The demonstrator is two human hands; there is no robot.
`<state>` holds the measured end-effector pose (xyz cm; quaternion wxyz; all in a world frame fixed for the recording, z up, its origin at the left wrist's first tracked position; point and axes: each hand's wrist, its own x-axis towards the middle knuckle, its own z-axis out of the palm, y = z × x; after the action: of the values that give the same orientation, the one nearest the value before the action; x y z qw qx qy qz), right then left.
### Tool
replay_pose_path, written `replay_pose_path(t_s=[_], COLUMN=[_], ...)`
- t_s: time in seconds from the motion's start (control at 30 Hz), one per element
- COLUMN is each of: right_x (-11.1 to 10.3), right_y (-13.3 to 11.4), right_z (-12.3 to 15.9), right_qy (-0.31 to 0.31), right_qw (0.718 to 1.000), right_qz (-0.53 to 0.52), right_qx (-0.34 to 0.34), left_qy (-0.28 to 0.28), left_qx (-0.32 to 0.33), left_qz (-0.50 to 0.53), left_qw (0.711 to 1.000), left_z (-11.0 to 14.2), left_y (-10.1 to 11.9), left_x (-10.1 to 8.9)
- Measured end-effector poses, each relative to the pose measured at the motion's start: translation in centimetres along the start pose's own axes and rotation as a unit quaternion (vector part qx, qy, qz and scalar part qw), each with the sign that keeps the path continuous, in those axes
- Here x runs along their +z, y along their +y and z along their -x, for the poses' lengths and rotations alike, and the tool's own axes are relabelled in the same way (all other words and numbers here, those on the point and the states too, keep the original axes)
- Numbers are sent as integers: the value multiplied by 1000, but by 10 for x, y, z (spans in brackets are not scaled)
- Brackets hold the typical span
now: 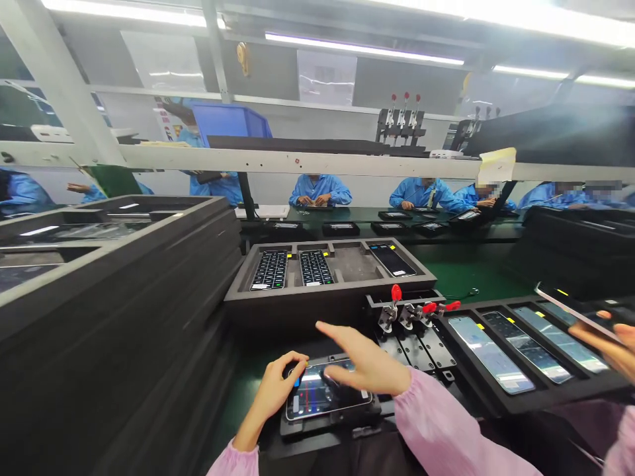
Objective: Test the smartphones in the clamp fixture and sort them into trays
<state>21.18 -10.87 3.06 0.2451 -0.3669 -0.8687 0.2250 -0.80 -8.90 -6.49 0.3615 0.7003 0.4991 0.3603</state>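
Observation:
A smartphone (317, 391) with its screen lit lies face up on a black fixture (331, 423) in front of me. My left hand (278, 382) is closed at the phone's left end, thumb and fingers pressed on its edge near the corner. Over the right part of the screen hovers my right hand (364, 362), thumb and fingers spread, holding nothing; I cannot tell whether its thumb touches the glass. Just beyond that hand stands a clamp jig with red-tipped levers (407, 316) and metal plates.
A foam tray (330, 294) holding several phones sits ahead. On the right is another phone tray (520, 390), where a co-worker's hand (612, 340) holds a phone (570, 307). Stacked foam trays (198, 258) rise at left. A shelf beam (317, 162) crosses above; people in blue work beyond.

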Motion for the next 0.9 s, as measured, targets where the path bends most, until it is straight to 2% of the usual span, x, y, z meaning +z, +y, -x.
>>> replay_pose_path(t_s=[0.07,0.17,0.23,0.27,0.33,0.53,0.63,0.7,0.77,0.9], right_x=[-22,-50,-62,-65,-68,-71,-69,-58,-40,-1], right_y=[-5,-2,5,9,15,15,7,2,0,8], right_z=[6,13,18,21,24,24,36,52,68,84], right_qy=[170,377,453,467,463,382,389,402,387,271], right_qw=[985,924,886,876,874,898,892,884,882,901], right_qz=[-3,57,103,119,142,204,214,224,250,301], right_qx=[13,22,19,21,32,76,83,84,95,156], left_qy=[-21,-64,-92,-104,-123,-158,-156,-147,-132,-114], left_qx=[16,39,52,57,64,63,52,44,36,29], left_qz=[12,30,42,47,55,80,100,110,114,106], left_qw=[1000,997,993,992,989,982,981,982,984,987], left_z=[-5,-13,-17,-18,-18,-16,-17,-18,-19,-18], left_y=[10,25,31,33,31,18,17,17,18,17], left_x=[17,39,47,48,47,35,36,37,39,42])
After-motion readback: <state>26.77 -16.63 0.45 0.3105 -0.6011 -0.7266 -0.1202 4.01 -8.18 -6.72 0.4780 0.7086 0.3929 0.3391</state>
